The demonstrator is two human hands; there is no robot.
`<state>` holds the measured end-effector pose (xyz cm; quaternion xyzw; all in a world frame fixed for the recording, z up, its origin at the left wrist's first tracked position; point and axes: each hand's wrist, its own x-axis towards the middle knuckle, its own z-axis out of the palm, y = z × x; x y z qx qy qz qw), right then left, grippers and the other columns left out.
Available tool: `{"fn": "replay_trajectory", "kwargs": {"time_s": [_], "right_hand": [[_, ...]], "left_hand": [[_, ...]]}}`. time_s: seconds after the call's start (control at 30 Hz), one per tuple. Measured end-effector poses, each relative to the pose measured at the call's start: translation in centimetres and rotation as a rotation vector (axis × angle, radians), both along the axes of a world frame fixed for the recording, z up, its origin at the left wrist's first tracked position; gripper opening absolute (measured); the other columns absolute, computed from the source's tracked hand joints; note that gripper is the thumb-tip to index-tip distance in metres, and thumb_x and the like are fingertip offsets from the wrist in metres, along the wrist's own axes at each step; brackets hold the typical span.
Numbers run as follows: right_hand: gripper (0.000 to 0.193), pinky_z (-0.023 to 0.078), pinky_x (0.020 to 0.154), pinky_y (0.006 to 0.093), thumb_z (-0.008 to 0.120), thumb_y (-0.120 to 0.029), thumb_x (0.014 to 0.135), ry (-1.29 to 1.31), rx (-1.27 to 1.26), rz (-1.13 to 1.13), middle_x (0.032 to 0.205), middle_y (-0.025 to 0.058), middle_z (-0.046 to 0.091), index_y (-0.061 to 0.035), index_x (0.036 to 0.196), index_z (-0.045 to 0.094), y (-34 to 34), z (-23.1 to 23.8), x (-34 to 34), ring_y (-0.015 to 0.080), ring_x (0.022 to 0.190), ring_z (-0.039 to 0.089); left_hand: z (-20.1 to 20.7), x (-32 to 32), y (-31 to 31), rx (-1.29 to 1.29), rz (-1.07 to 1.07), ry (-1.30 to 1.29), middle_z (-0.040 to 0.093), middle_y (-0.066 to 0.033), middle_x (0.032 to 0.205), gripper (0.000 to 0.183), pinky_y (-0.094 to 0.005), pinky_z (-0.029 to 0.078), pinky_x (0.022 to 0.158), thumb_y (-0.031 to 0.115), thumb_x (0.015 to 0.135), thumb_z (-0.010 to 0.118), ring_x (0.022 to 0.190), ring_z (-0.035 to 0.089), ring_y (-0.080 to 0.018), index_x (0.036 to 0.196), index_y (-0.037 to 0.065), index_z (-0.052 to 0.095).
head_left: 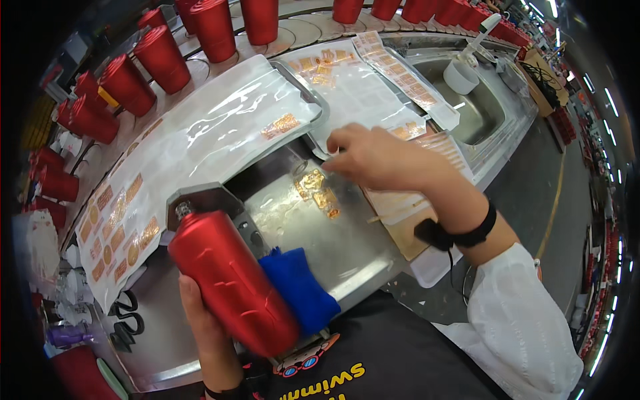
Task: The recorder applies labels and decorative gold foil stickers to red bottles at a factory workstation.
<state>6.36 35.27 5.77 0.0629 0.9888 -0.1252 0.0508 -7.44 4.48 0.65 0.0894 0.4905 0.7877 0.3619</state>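
My left hand (195, 310) grips the near left side of a glossy red bottle (230, 280) with raised ridges on its body. The bottle lies tilted, its narrow dark end by a grey angular metal holder (207, 195). Against its right side is a bunched blue cloth (300, 287). My right hand (373, 157) hovers over the steel work surface (287, 227), thumb and forefinger apart, nothing visible between them. Just below those fingertips, gold decals (319, 190) lie on the wet-looking steel.
White decal sheets (200, 127) with gold-orange prints spread across the far left. More printed sheets (400, 73) lie before a sink (490, 113) holding a white cup (460, 77). Red vessels (163, 60) stand along a curved conveyor (287, 33). Dark scissor handles (127, 320) lie at left.
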Motion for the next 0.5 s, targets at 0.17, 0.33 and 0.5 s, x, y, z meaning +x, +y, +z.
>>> {"fn": "replay_trajectory", "kwargs": {"time_s": [0.17, 0.33, 0.5], "right_hand": [[0.034, 0.046, 0.085, 0.0461, 0.056, -0.014, 0.084, 0.011, 0.295, -0.058, 0.130, 0.0110, 0.047, -0.0149, 0.117, 0.064, -4.7, -3.6, 3.2, 0.0285, 0.123, 0.042], [0.032, 0.047, 0.082, 0.0447, 0.057, -0.017, 0.084, -0.011, 0.181, -0.054, 0.128, 0.0103, 0.048, -0.0141, 0.115, 0.063, -6.8, -3.4, 4.6, 0.0289, 0.119, 0.045], [0.031, 0.049, 0.077, 0.0464, 0.065, -0.019, 0.082, 0.187, 0.112, -0.077, 0.123, 0.0090, 0.052, -0.0138, 0.112, 0.063, -7.6, -3.9, 5.1, 0.0293, 0.114, 0.048]], "left_hand": [[0.2, -0.6, 0.4, 0.012, -0.115, 0.055, 0.058, -0.0152, 0.121, 0.066, -0.0387, 0.050, 0.090, 0.056, 0.097, 0.038, 0.104, 0.061, -0.0254, 0.134, 0.001, 0.043], [-0.2, -0.8, 0.8, 0.055, -0.098, 0.069, 0.059, -0.0151, 0.119, 0.063, -0.0370, 0.051, 0.089, 0.053, 0.098, 0.040, 0.102, 0.062, -0.0240, 0.132, 0.000, 0.044], [0.7, -0.4, 1.0, 0.048, -0.126, 0.163, 0.059, -0.0150, 0.120, 0.062, -0.0356, 0.051, 0.089, 0.051, 0.098, 0.041, 0.103, 0.061, -0.0233, 0.132, -0.001, 0.044]]}}
